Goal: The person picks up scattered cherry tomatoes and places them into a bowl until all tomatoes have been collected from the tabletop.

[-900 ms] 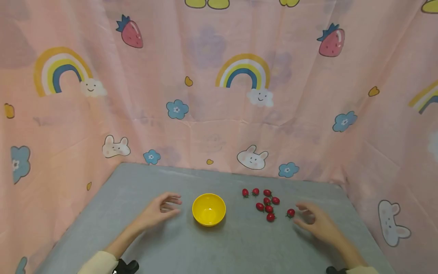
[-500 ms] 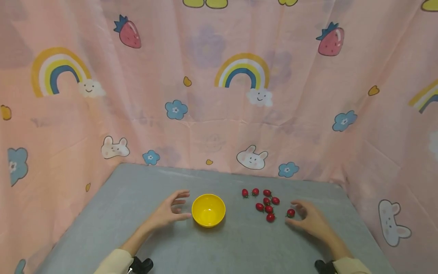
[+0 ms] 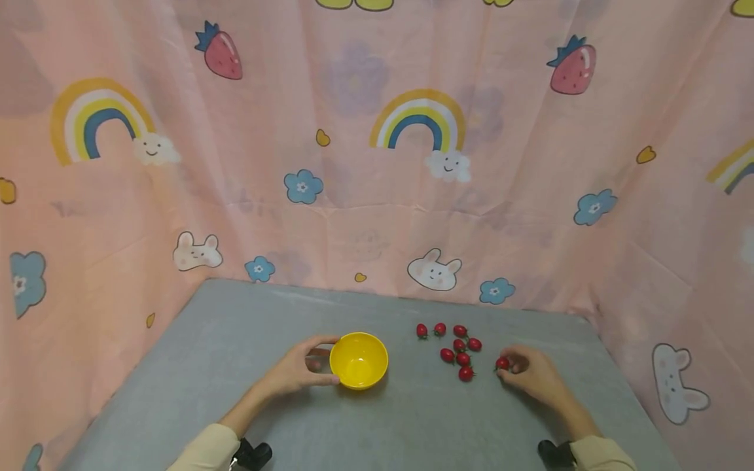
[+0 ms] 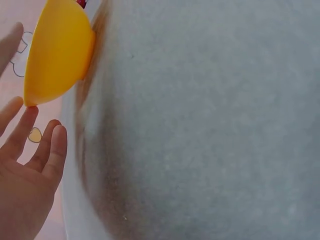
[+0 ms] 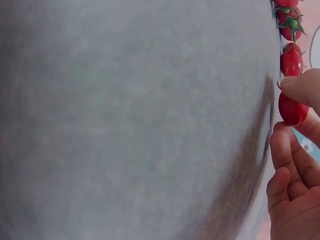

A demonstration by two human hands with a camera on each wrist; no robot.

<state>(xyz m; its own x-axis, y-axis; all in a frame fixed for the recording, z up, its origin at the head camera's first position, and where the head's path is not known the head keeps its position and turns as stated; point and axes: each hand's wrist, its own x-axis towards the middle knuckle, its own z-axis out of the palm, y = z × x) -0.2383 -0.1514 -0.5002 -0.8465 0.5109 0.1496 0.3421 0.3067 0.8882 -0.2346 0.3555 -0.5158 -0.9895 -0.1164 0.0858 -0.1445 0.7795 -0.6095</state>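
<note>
A yellow bowl [image 3: 359,361] stands upright on the grey table. My left hand [image 3: 297,367] is at its left side, thumb and forefinger spread along the rim. In the left wrist view, loosely extended fingers [image 4: 26,122] reach the rim of the bowl [image 4: 60,52]. To the right, my right hand [image 3: 536,376] pinches a red cherry tomato [image 3: 502,364] between thumb and fingers. Seen from the right wrist, the thumb [image 5: 300,89] covers the upper part of that tomato [image 5: 292,111]. Between the bowl and my right hand lies a loose group of cherry tomatoes [image 3: 463,359] with green stems.
The grey tabletop [image 3: 412,425] extends around the bowl and the tomatoes. A pink curtain [image 3: 353,222] printed with rainbows, rabbits and strawberries hangs behind the table and along both sides.
My left hand has moved right, up to the bowl's rim. My right hand has moved left and taken hold of the nearest cherry tomato. The bowl and the other tomatoes stay in place.
</note>
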